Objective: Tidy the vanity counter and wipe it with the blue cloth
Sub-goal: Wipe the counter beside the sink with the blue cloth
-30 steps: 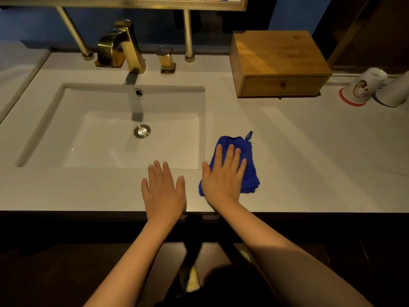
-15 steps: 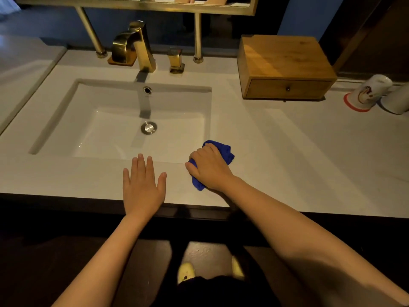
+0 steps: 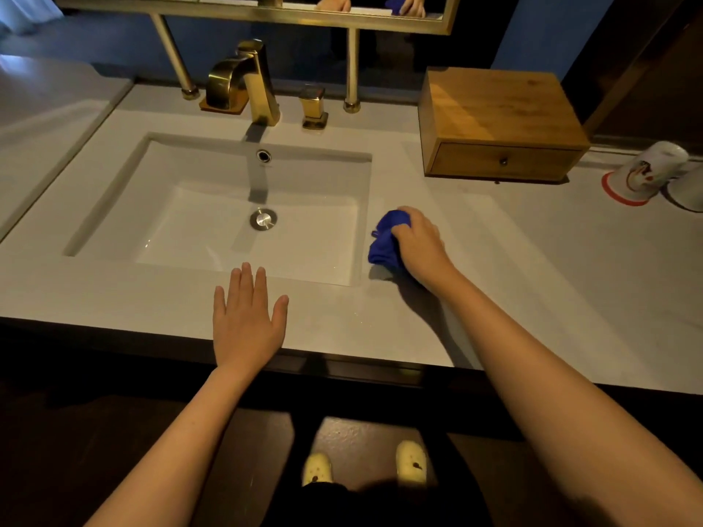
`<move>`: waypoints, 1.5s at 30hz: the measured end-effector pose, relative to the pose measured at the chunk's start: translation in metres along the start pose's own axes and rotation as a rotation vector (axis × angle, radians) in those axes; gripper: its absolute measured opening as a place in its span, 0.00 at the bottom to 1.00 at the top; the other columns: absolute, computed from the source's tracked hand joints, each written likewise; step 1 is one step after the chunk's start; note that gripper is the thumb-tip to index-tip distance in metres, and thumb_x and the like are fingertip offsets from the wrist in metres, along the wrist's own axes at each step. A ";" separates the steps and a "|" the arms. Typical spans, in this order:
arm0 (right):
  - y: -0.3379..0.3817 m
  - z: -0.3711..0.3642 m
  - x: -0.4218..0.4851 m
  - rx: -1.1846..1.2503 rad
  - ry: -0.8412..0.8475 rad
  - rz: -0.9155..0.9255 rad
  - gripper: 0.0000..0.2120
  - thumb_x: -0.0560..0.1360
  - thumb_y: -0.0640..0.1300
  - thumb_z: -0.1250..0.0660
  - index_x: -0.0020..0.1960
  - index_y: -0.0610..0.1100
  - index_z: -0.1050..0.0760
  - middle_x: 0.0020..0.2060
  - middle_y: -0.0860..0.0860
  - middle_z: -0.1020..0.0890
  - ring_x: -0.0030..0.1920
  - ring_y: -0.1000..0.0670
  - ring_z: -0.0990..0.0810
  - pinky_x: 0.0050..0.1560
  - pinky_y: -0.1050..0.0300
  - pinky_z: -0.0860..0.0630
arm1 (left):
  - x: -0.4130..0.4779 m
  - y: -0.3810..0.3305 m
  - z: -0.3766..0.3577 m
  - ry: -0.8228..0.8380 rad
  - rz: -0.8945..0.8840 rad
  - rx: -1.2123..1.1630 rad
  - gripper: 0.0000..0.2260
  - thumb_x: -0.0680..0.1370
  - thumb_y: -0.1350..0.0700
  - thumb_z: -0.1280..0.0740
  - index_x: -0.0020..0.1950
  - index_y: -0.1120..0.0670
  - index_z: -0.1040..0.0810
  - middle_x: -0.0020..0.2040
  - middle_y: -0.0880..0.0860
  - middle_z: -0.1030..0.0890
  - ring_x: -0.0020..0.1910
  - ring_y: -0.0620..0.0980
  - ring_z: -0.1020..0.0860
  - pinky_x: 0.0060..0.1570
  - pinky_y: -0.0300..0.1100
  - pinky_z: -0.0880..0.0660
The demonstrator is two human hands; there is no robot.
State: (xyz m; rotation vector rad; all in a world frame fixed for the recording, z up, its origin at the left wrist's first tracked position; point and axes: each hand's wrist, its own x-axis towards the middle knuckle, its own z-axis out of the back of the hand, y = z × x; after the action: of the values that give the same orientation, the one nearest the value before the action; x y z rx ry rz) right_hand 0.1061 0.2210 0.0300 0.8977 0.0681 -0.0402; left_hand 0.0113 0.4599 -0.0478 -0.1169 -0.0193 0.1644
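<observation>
Shoes (image 3: 411, 461), pale yellow, show nearest us on the dark floor, one beside the other under the counter's dark front edge. Above them our left hand (image 3: 247, 321) lies flat on the front strip of the vanity counter (image 3: 570, 283), palm down, fingers spread and holding nothing, the fingertips reaching to the near rim of the sink (image 3: 213, 207). Farther in and to the right, our right hand (image 3: 420, 247) is clenched around the blue cloth (image 3: 386, 241), which is bunched into a wad and pressed on the counter just beside the sink's right rim; folds of it stick out to the left of our knuckles. A round metal drain (image 3: 263, 218) sits in the white basin. Behind the sink stand a brass faucet (image 3: 247, 83) and a small brass handle (image 3: 314, 107). At the back right we see a wooden drawer box (image 3: 498, 123), and beyond it to the right an upturned white cup (image 3: 643, 173) with a red rim, just beside another white cup (image 3: 690, 192) cut off by the edge. A mirror frame (image 3: 266, 15) runs along the top.
</observation>
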 end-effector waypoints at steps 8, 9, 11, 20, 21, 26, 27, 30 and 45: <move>-0.043 0.032 -0.025 -0.592 -0.248 0.093 0.28 0.65 0.57 0.26 0.58 0.44 0.32 0.53 0.44 0.26 0.53 0.43 0.29 0.53 0.49 0.33 | 0.000 0.000 0.001 -0.002 -0.012 0.006 0.29 0.79 0.42 0.56 0.75 0.58 0.46 0.77 0.58 0.45 0.76 0.55 0.50 0.73 0.55 0.52; -0.051 0.028 -0.033 -0.617 -0.226 0.113 0.28 0.65 0.58 0.27 0.57 0.44 0.32 0.53 0.43 0.27 0.52 0.43 0.30 0.53 0.49 0.34 | 0.000 0.000 0.001 -0.002 -0.011 0.008 0.29 0.79 0.42 0.56 0.75 0.58 0.46 0.77 0.58 0.45 0.76 0.55 0.49 0.73 0.55 0.51; -0.063 0.016 -0.047 -0.578 -0.123 0.134 0.28 0.68 0.58 0.29 0.59 0.42 0.32 0.58 0.42 0.30 0.58 0.42 0.32 0.58 0.48 0.34 | 0.000 0.000 0.001 -0.001 -0.008 0.003 0.29 0.79 0.42 0.56 0.75 0.58 0.46 0.77 0.58 0.45 0.76 0.55 0.49 0.73 0.55 0.52; -0.066 -0.008 -0.074 -0.367 -0.006 0.031 0.26 0.80 0.52 0.47 0.74 0.44 0.46 0.75 0.45 0.42 0.74 0.45 0.43 0.74 0.46 0.44 | 0.000 0.001 0.001 0.014 -0.022 -0.017 0.28 0.79 0.43 0.54 0.75 0.58 0.48 0.77 0.58 0.47 0.76 0.55 0.51 0.73 0.54 0.54; -0.063 -0.015 -0.080 -0.382 -0.037 0.018 0.26 0.80 0.52 0.47 0.75 0.44 0.47 0.76 0.45 0.45 0.75 0.46 0.46 0.75 0.47 0.48 | 0.001 0.002 0.000 0.013 -0.023 -0.015 0.28 0.79 0.43 0.55 0.75 0.57 0.49 0.77 0.58 0.47 0.76 0.54 0.52 0.73 0.54 0.55; -0.025 -0.075 -0.096 -0.405 -0.072 0.017 0.26 0.80 0.52 0.49 0.75 0.44 0.50 0.77 0.44 0.50 0.76 0.46 0.55 0.75 0.51 0.60 | 0.000 0.001 0.000 0.022 -0.018 -0.023 0.28 0.79 0.43 0.56 0.75 0.57 0.51 0.77 0.58 0.49 0.76 0.54 0.53 0.74 0.53 0.56; -0.016 -0.088 -0.097 -0.415 -0.066 0.028 0.27 0.80 0.52 0.50 0.75 0.44 0.51 0.77 0.43 0.51 0.76 0.46 0.55 0.74 0.52 0.61 | 0.000 0.000 0.001 0.030 -0.014 -0.024 0.28 0.79 0.43 0.56 0.75 0.57 0.51 0.77 0.58 0.50 0.76 0.54 0.53 0.74 0.53 0.56; 0.007 -0.119 -0.092 -0.446 -0.039 0.070 0.27 0.80 0.52 0.50 0.75 0.44 0.51 0.76 0.42 0.50 0.76 0.44 0.55 0.74 0.50 0.60 | 0.002 0.000 0.007 0.075 -0.025 -0.064 0.27 0.80 0.45 0.55 0.75 0.57 0.53 0.78 0.58 0.52 0.76 0.53 0.55 0.74 0.52 0.57; 0.047 -0.110 -0.076 -0.207 0.297 0.313 0.24 0.77 0.41 0.43 0.72 0.42 0.40 0.68 0.43 0.32 0.67 0.44 0.35 0.70 0.47 0.39 | -0.008 0.062 0.031 0.114 -0.157 -0.551 0.24 0.80 0.53 0.44 0.75 0.55 0.46 0.77 0.54 0.45 0.74 0.44 0.53 0.72 0.43 0.58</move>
State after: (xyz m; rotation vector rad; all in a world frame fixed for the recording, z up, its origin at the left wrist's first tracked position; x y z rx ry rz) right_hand 0.0282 0.3370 0.0041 0.6939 0.2043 0.3864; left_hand -0.0074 0.5229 -0.0242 -0.6726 0.0403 -0.0091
